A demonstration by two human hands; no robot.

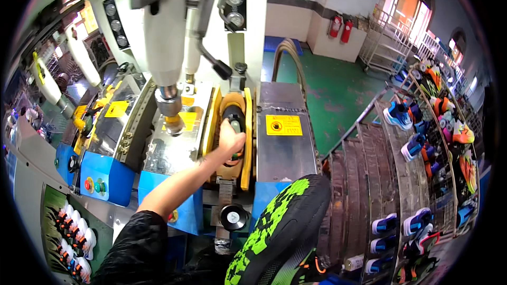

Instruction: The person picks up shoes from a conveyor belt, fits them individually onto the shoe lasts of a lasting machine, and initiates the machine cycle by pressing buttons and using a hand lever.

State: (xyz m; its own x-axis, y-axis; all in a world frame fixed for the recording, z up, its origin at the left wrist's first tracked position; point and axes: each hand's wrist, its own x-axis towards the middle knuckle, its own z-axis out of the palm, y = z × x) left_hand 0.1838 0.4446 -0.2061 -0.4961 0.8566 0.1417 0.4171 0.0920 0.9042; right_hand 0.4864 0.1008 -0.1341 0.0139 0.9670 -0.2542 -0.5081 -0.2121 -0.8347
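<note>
My left hand (232, 140) reaches into a press, its fingers closed on a dark shoe (236, 115). That shoe lies lengthwise between two upright yellow pads (247, 140); my hand covers much of its near half. Close in front, a second shoe (280, 221) is tilted up with its black and bright green sole showing. What supports this shoe is hidden, and my right hand does not show. A black round knob (233, 217) sits below the press opening.
Metal machine covers with yellow labels (283, 125) flank the press. A steel press cylinder (171, 111) hangs at left. Right stands a slatted rack (359, 179) beside a wire rack of colourful shoes (441, 105). White shoes (74, 232) sit low at left.
</note>
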